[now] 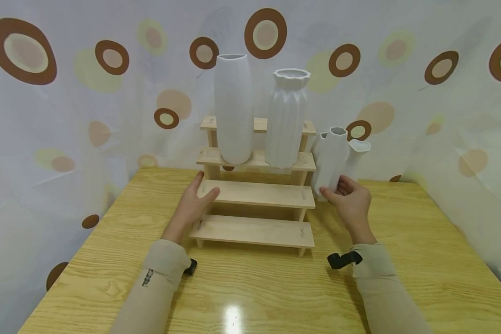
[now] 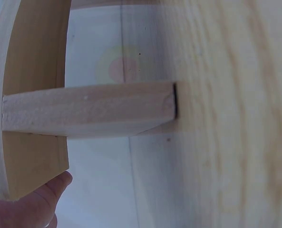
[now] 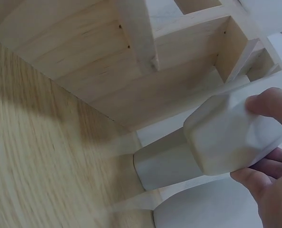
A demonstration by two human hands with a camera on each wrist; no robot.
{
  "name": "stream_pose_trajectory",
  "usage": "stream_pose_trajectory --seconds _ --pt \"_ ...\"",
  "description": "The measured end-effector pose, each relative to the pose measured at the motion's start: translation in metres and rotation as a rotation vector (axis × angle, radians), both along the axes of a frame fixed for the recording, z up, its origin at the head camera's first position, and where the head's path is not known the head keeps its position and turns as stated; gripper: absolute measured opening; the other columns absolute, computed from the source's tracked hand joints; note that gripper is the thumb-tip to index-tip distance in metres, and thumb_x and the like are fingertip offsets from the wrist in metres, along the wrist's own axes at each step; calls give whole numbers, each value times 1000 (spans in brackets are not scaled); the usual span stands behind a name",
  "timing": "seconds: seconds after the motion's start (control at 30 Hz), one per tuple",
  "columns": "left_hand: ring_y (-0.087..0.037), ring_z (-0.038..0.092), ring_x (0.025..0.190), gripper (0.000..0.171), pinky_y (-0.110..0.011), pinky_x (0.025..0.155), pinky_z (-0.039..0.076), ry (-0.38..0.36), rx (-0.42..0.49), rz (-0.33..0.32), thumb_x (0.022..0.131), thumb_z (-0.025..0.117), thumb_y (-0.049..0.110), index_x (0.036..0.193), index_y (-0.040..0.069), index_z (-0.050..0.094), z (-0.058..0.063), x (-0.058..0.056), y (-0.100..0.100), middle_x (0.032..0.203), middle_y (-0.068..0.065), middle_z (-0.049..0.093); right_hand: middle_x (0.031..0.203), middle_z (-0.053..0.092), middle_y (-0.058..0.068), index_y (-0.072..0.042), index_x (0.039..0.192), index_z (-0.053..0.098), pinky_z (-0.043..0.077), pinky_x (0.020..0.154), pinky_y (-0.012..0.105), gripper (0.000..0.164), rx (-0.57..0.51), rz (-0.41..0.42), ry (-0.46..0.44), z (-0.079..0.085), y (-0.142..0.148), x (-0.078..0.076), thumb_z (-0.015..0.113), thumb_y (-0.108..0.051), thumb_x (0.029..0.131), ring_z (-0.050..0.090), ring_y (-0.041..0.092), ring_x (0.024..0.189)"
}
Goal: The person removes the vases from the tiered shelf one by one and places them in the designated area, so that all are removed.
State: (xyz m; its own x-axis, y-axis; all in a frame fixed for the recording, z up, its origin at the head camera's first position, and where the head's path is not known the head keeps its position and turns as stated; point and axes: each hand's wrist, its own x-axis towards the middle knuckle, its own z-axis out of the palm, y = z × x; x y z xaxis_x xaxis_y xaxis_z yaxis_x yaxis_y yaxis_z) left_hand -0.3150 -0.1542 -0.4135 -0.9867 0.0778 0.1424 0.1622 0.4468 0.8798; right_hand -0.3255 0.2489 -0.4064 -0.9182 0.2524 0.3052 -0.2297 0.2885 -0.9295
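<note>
A stepped wooden display stand [image 1: 254, 194] with several tiers is on the table. At its left end, my left hand [image 1: 190, 202] grips a lower board, thumb on top; in the left wrist view part of that hand [image 2: 34, 204] shows at the board's edge. My right hand [image 1: 353, 206] holds a slim white faceted vase [image 1: 333, 157] between thumb and fingers, right of the stand. In the right wrist view this held vase [image 3: 221, 137] is tilted, its base clear of the table. Behind it stand two more white vases, a narrow one [image 3: 164, 164] and a rounder one [image 3: 202, 209].
A tall smooth white vase [image 1: 234, 111] and a pleated white vase [image 1: 287, 123] stand on an upper tier. The light wood table [image 1: 250, 287] carries everything. A white curtain [image 1: 121, 102] with brown and yellow circles hangs behind and at the sides.
</note>
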Motion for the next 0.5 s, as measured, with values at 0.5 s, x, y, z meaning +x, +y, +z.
stream_pose_trajectory --seconds 0.5 --pt "-27 9 149 90 -49 119 15 -4 -4 -3 96 57 54 160 9 11 0 -1 -1 164 -6 11 126 61 24 7 137 54 50 80 12 67 8 44 -50 -9 4 -1 84 -12 80 61 25 111"
